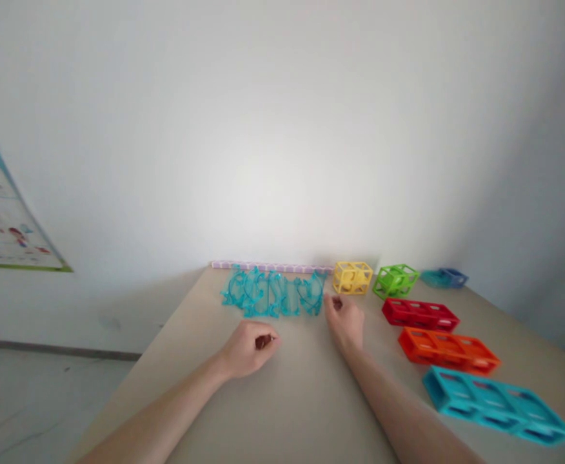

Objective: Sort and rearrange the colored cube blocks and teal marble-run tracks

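Currently, the left hand (248, 349) is curling loosely above or on the table (282, 412), and I cannot tell whether it is gripping anything. To its right, the right hand (349, 323) is also bending its fingers inward, its grasp equally unclear. Translucent blue pieces (273, 295) are lying beyond the left hand, just left of the right fingertips. Yellow (352, 278) and green frames (396, 281) are standing beyond the right hand; red (420, 314), orange (449, 350) and turquoise frames (498, 403) are lying to its right.
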`<action>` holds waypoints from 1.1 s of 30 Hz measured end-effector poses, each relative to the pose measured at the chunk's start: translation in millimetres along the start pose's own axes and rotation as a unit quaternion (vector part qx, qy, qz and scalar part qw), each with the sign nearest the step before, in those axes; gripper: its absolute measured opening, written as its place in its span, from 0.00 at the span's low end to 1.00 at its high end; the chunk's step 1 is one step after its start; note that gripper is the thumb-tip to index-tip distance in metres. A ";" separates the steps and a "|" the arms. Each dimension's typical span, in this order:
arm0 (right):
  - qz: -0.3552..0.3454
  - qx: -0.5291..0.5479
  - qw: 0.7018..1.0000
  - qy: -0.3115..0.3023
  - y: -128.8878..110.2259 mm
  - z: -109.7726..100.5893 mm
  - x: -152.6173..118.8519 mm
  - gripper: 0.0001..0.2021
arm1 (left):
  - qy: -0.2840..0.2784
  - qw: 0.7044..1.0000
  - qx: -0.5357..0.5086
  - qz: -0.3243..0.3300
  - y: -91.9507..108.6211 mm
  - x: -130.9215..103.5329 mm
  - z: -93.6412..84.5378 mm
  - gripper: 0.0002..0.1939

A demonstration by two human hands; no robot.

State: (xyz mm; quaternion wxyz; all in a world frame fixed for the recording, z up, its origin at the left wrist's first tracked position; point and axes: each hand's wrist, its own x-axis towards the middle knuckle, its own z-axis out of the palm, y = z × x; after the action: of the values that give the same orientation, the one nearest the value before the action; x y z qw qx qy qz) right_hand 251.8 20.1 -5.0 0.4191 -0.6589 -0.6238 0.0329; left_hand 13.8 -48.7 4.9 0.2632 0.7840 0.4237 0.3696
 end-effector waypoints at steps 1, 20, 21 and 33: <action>-0.029 0.003 1.000 -0.003 -5.1 2.2 -1.3 0.19 | 0.043 0.999 0.013 0.001 -2.4 1.5 -1.9 0.13; -0.008 0.046 0.996 -0.075 -17.4 32.2 6.4 0.31 | 0.314 0.894 0.201 -0.251 -89.8 31.6 -46.4 0.20; -0.011 0.045 0.995 -0.093 -17.5 34.0 6.1 0.31 | 0.311 0.895 0.199 -0.251 -91.0 31.8 -46.6 0.20; -0.089 0.036 0.986 -0.133 -28.8 47.2 7.9 0.24 | 0.341 0.893 0.184 -0.229 -91.5 35.3 -49.0 0.17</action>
State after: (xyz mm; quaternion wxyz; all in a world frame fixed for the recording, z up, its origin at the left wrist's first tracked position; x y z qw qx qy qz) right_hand 204.0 47.2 -14.6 0.3570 -0.5751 -0.7286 0.1052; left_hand -55.6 32.5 -20.0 0.0310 0.5258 0.7154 0.4591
